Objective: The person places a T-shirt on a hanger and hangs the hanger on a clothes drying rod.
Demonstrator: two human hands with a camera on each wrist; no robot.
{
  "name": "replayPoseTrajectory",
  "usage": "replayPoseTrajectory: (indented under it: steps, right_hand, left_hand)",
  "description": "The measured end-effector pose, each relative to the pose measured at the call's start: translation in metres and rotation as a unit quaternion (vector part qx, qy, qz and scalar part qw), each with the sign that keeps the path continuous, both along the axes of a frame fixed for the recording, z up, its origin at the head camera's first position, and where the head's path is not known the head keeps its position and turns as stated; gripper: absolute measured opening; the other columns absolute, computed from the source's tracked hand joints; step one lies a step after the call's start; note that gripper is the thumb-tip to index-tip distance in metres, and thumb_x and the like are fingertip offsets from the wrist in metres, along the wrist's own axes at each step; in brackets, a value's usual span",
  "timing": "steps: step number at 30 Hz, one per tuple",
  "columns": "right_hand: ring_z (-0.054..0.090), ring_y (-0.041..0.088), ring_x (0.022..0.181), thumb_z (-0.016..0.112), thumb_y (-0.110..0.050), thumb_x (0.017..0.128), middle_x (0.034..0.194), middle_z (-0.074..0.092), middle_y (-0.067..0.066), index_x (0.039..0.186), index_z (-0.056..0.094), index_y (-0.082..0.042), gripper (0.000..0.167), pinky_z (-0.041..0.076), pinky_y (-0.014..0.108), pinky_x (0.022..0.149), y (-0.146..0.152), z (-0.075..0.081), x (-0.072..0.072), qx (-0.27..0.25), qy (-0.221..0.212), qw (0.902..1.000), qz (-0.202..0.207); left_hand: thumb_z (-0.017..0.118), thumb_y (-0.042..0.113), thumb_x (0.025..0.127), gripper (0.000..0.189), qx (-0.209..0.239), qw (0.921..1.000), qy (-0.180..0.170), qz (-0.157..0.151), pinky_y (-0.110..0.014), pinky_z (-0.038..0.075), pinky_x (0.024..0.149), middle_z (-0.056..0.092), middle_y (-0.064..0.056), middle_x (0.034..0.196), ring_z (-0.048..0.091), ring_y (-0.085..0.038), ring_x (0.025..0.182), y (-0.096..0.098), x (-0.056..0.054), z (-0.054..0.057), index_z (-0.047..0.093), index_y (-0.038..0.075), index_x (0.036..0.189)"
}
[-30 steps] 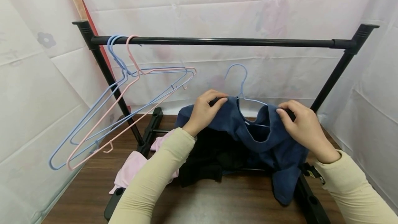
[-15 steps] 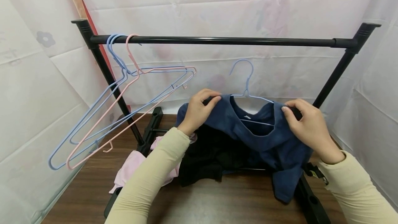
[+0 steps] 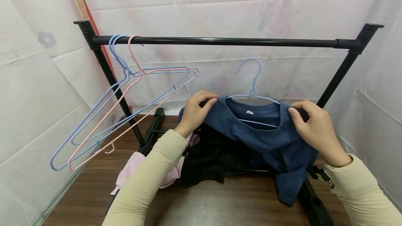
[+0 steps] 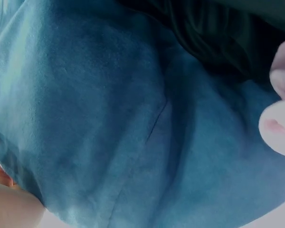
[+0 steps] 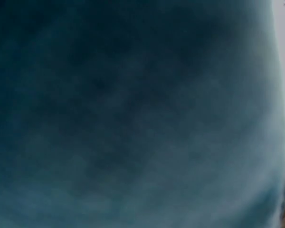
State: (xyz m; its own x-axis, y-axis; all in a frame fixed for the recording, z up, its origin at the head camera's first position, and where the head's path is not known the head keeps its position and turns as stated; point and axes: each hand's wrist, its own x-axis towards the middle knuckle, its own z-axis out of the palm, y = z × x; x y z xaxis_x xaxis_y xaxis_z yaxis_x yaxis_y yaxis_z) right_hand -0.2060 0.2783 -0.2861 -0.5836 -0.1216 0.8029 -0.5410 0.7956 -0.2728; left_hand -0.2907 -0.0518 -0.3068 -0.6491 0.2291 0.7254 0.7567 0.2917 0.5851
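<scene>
A dark blue shirt (image 3: 251, 132) is held up by its shoulders, its neckline facing me. Inside it sits a light blue hanger (image 3: 253, 91), whose hook rises out of the neck, below and apart from the rack's bar. My left hand (image 3: 195, 111) pinches the left shoulder between thumb and fingers. At the other shoulder, my right hand (image 3: 315, 126) pinches the cloth the same way. Blue cloth (image 4: 99, 114) fills most of the left wrist view, with part of the hand at the lower left. The right wrist view is nearly all blurred blue cloth (image 5: 133, 114).
A black rack (image 3: 226, 41) spans the back. Two blue hangers (image 3: 117, 58) and a pink hanger (image 3: 135, 58) hang at its left end. Black cloth (image 3: 213, 159) and a pink garment (image 3: 133, 168) lie on the brown wooden table (image 3: 220, 205). White sheets (image 3: 201, 16) enclose the sides.
Both hands have spread apart along the shoulders, the left one leftward and the right one slightly rightward. The neckline has opened wider, and the hanger's hook has shifted right and up a little.
</scene>
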Motion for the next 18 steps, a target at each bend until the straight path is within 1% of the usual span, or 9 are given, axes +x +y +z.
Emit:
replayPoseTrajectory:
  steps: [3,6,10,15,18]
  right_hand:
    - [0.058,0.024,0.083,0.066,0.000,0.089,0.096,0.069,0.017,0.098,0.068,0.003,0.010,0.038,0.018,0.075,0.000,0.000,0.001,0.002,0.000,1.0000,-0.002]
    - [0.059,0.027,0.083,0.065,0.000,0.089,0.096,0.069,0.018,0.098,0.068,0.003,0.010,0.038,0.019,0.075,0.000,0.000,0.002,0.003,0.000,1.0000,-0.003]
    - [0.058,0.023,0.084,0.065,-0.001,0.090,0.097,0.069,0.017,0.098,0.068,0.002,0.009,0.038,0.019,0.076,0.002,-0.001,0.003,0.000,-0.001,1.0000,-0.003]
    - [0.057,0.018,0.085,0.066,-0.001,0.089,0.097,0.069,0.017,0.098,0.069,0.002,0.009,0.037,0.016,0.077,0.002,-0.001,0.004,-0.005,0.000,1.0000,-0.004]
    - [0.057,0.011,0.086,0.067,-0.001,0.089,0.096,0.070,0.016,0.098,0.069,0.002,0.009,0.037,0.014,0.077,0.003,0.000,0.004,-0.005,-0.001,1.0000,-0.001]
  left_hand:
    - [0.064,0.022,0.096,0.021,-0.005,1.0000,-0.002,0.001,-0.031,0.052,0.091,0.070,-0.004,0.107,0.064,-0.016,0.103,-0.004,0.000,0.000,0.074,0.011,0.111]
    - [0.064,0.022,0.096,0.022,-0.014,0.9999,-0.005,0.002,-0.031,0.052,0.092,0.070,-0.004,0.107,0.064,-0.016,0.103,-0.007,0.000,-0.001,0.073,0.012,0.113]
    - [0.063,0.024,0.096,0.024,-0.028,0.9995,-0.011,0.005,-0.031,0.052,0.092,0.070,-0.003,0.108,0.064,-0.015,0.103,-0.011,0.000,-0.003,0.073,0.013,0.115]
    - [0.064,0.023,0.096,0.024,-0.034,0.9992,-0.016,0.011,-0.030,0.052,0.092,0.070,-0.002,0.108,0.064,-0.015,0.102,-0.015,-0.001,-0.004,0.073,0.014,0.116]
    - [0.064,0.023,0.095,0.023,-0.035,0.9992,-0.009,0.019,-0.031,0.052,0.092,0.070,-0.003,0.107,0.064,-0.016,0.102,-0.016,-0.001,-0.004,0.073,0.012,0.114]
